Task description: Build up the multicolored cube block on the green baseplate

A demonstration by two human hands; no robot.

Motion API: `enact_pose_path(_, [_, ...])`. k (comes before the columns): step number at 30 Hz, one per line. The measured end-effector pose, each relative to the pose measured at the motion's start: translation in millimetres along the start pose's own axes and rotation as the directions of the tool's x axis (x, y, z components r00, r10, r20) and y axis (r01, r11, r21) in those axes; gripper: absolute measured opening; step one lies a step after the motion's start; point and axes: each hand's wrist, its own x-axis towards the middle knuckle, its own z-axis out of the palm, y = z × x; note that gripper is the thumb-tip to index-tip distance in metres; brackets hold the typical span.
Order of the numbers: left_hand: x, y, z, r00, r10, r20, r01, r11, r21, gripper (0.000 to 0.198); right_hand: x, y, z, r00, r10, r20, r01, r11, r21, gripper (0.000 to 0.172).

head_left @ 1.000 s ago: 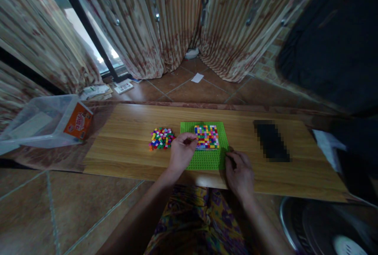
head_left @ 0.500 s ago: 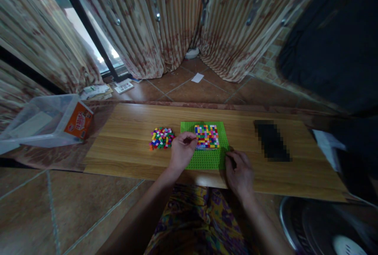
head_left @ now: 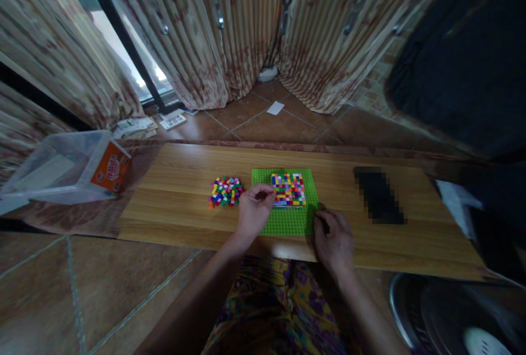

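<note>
one wooden table, curtains beyond; left hand, right hand at baseplate, grips unclear

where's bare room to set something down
On the table: left of the loose bricks; also between green baseplate and dark pixelated object, beyond the right hand. Crowded: around the left hand, between loose bricks and brick block.

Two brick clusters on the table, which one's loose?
The jumbled pile left of the green baseplate, lying directly on the wooden table. The other cluster is packed into a neat rectangle on the baseplate.
</note>
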Motion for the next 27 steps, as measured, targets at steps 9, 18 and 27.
enact_pose_path(9, [-2.3, -2.4, -0.3, 1.000, 0.006, -0.006, -0.006, 1.000, 0.019, 0.003, -0.4, 1.9, 0.7, 1.000, 0.003, -0.001, -0.003, 1.000, -0.004, 0.028])
enact_pose_path(18, [-3.4, -1.6, 0.1, 1.000, -0.006, -0.012, 0.006, 1.000, 0.011, 0.002, -1.0, 1.0, 0.5, 1.000, 0.011, -0.006, -0.011, 1.000, 0.005, 0.027])
enact_pose_path(27, [-5.4, -5.9, -4.7, 0.999, -0.031, 0.031, 0.032, 0.999, -0.030, 0.002, -0.6, -0.6, 0.0, 1.000, 0.005, -0.002, -0.005, 1.000, 0.000, 0.027])
